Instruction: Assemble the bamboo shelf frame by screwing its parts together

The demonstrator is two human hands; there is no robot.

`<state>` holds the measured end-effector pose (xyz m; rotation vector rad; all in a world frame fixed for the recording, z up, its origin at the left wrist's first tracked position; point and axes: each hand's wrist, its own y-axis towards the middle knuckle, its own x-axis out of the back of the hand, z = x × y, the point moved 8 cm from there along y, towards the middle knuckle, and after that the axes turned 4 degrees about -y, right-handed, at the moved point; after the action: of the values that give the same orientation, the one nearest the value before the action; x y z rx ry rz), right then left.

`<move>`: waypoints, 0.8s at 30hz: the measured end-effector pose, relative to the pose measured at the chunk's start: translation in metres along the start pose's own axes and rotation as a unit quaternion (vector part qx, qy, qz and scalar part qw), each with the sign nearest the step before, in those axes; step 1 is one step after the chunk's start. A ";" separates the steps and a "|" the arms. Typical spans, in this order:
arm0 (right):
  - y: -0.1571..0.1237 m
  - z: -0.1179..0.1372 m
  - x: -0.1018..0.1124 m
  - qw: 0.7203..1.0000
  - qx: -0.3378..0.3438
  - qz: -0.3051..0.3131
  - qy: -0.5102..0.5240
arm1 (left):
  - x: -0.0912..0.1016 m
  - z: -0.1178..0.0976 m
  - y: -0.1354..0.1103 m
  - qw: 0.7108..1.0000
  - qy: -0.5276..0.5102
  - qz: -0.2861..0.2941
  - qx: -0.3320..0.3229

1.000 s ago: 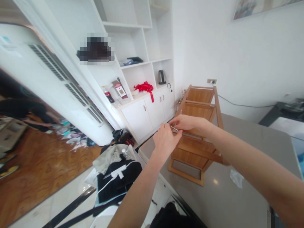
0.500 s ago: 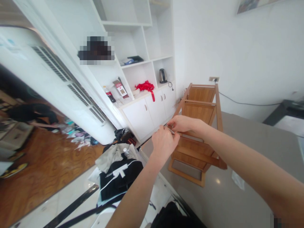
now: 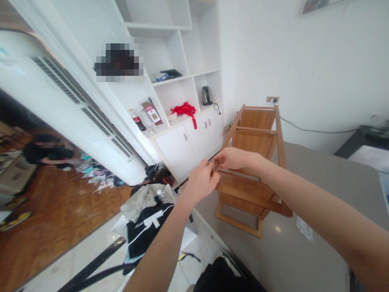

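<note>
A wooden shelf rack (image 3: 254, 141) with panelled shelves lies on the grey table (image 3: 322, 190). At its near left end, both hands meet over the corner of the lower rail (image 3: 252, 198). My left hand (image 3: 202, 182) is closed, with a thin metal rod (image 3: 213, 166) between its fingers; its exact kind is too small to tell. Beside it, my right hand (image 3: 233, 158) is closed in a pinch at the same corner. What the right fingertips grip is hidden.
To the left, a chair carries dark clothing (image 3: 144, 233) and a beige cloth (image 3: 141, 202). White cabinets (image 3: 173, 152) stand behind, with a kettle (image 3: 207, 95) and red ribbon (image 3: 184, 109) on the shelves. Another person (image 3: 48, 150) crouches at far left.
My left hand has shifted slightly left and turned, and the metal rod has swung to a steeper angle. My right hand stays nearly in place. The view has moved a little.
</note>
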<state>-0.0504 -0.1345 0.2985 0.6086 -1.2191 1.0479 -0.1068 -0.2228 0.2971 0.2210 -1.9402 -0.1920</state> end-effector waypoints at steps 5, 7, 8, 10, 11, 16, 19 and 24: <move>0.003 0.004 0.000 0.999 0.036 -0.015 -0.002 | 0.006 0.006 0.004 0.988 -0.112 0.070 -0.075; 0.003 0.005 0.001 0.999 0.041 -0.019 -0.005 | 0.008 0.011 0.006 0.981 -0.152 0.095 -0.079; 0.003 0.006 0.001 0.999 0.042 -0.019 -0.005 | 0.008 0.014 0.007 0.977 -0.170 0.107 -0.075; 0.003 0.008 0.002 0.999 0.039 -0.015 -0.003 | 0.008 0.020 0.009 0.968 -0.204 0.133 -0.063; 0.002 0.008 0.002 0.999 0.035 -0.012 -0.002 | 0.008 0.022 0.011 0.962 -0.221 0.147 -0.060; 0.003 0.008 0.002 1.000 0.016 -0.013 -0.009 | 0.008 0.029 0.018 0.938 -0.275 0.198 -0.068; 0.004 0.008 0.002 1.000 0.007 -0.009 -0.023 | 0.009 0.032 0.020 0.933 -0.299 0.188 -0.072; -0.002 0.010 0.012 0.996 -0.012 -0.002 -0.086 | 0.001 0.041 0.011 0.894 -0.415 0.163 -0.030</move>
<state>-0.0534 -0.1403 0.3135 0.6935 -1.3789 0.9919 -0.1461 -0.2111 0.2853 -0.2852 -2.7782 -0.1282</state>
